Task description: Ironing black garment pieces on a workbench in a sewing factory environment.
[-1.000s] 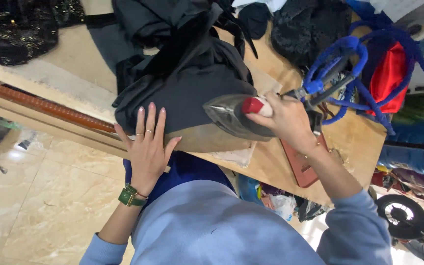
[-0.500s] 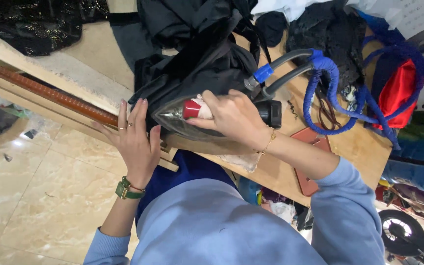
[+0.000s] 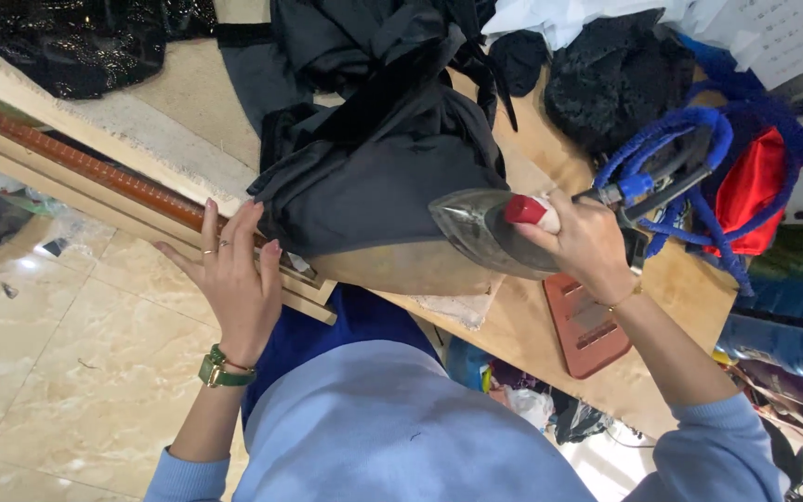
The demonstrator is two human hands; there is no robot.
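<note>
The right hand [image 3: 587, 244] has drawn the steam iron [image 3: 490, 231] back right of centre, grip clenched on its handle. The left hand [image 3: 230, 279] stays open, flattening the dark garment [image 3: 374, 191] at the surface [image 3: 532, 321] edge.

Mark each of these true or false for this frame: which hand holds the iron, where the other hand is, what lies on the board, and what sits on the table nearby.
1. The right hand grips the iron. True.
2. The left hand lies flat on top of the dark garment. False: it is at the garment's left edge, fingers spread along the wooden board edge.
3. The iron's tip points toward the dark garment. True.
4. A green watch is on the right wrist. False: it is on the left wrist.
5. A reddish-brown ribbed iron rest lies on the table near the right forearm. True.
</note>
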